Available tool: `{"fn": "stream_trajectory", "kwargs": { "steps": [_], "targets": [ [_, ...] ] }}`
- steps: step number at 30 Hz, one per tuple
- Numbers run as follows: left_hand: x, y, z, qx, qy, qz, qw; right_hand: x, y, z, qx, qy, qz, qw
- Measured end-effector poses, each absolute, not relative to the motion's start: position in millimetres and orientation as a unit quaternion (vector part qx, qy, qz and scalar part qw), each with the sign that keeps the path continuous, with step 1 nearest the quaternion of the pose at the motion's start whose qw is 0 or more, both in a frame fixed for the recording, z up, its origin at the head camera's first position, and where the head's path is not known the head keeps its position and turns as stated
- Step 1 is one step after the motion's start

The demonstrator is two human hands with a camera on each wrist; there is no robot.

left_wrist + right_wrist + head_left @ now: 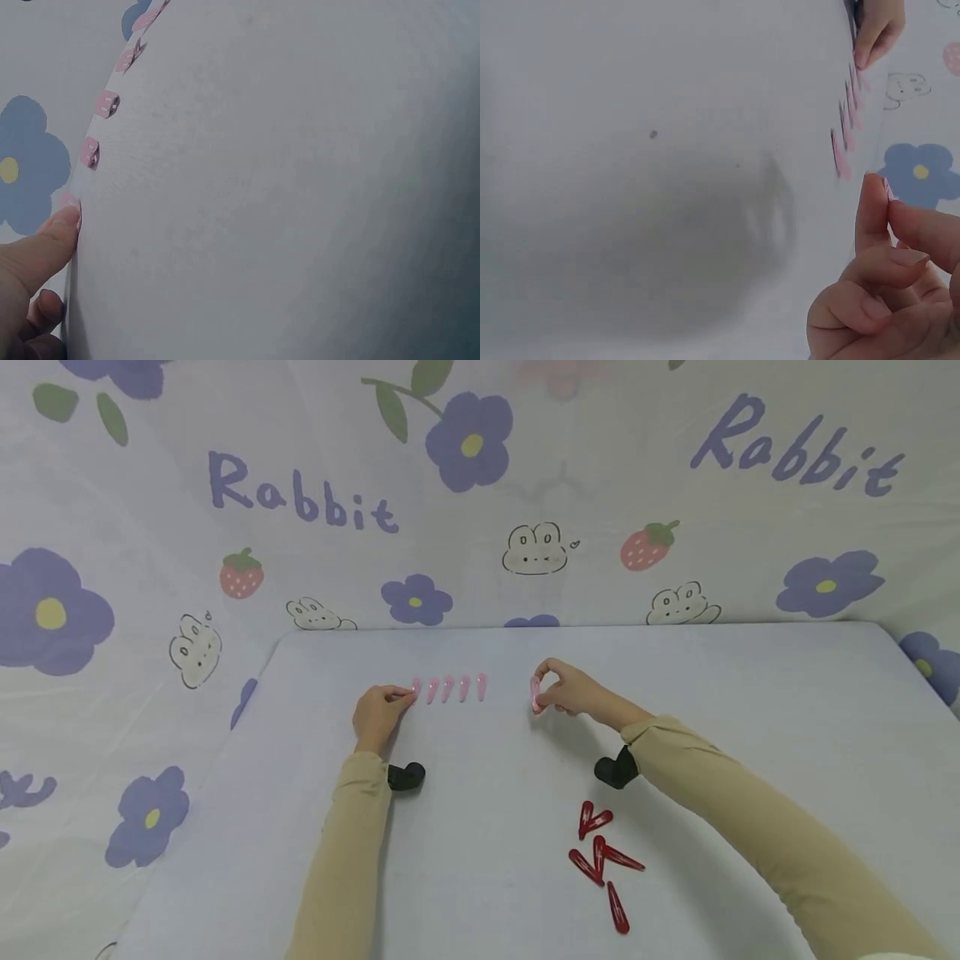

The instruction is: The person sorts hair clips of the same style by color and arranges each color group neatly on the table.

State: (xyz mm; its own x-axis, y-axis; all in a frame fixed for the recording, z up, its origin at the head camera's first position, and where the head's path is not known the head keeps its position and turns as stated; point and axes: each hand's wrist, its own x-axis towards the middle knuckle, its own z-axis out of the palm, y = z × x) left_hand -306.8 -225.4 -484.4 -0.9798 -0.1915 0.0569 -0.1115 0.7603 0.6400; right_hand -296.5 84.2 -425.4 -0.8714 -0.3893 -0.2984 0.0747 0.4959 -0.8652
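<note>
Several pink snap hair clips (447,688) lie side by side in a row on the white table. At the row's left end, my left hand (378,714) pinches the outermost pink clip (71,200) between thumb and fingers. My right hand (573,689) holds another pink hair clip (535,694) upright between thumb and index finger, a little right of the row. In the right wrist view only a thin edge of that held clip (888,189) shows between the fingertips. The other fingers of this hand are curled.
Several red snap hair clips (598,858) lie in a loose group nearer the front, below the right forearm. A printed cloth (457,527) with flowers and rabbits hangs behind the table (480,810). Black wrist camera mounts (407,776) jut inward from both sleeves.
</note>
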Motion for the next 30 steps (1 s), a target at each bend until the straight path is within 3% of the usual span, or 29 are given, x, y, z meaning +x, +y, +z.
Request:
{"fn": "stream_trajectory", "kwargs": {
  "steps": [11, 18, 24, 30],
  "targets": [
    [-306.0, -223.0, -484.0, 0.078, -0.937, -0.338, 0.051, -324.0, 60.5, -445.3, -0.059, 0.862, -0.479, 0.152],
    [-305.7, -225.3, -485.9, 0.085, -0.936, -0.336, 0.06, -353.7, 47.4, -489.1, -0.054, 0.852, -0.509, 0.11],
    [-308.7, -230.2, -488.3, 0.078, -0.941, -0.324, 0.065, -319.4, 25.3, -453.5, 0.009, 0.866, -0.492, 0.094],
    [-308.7, -226.8, -487.0, 0.08, -0.936, -0.337, 0.059, -326.0, 22.4, -470.1, -0.003, 0.873, -0.485, 0.055]
  ]
}}
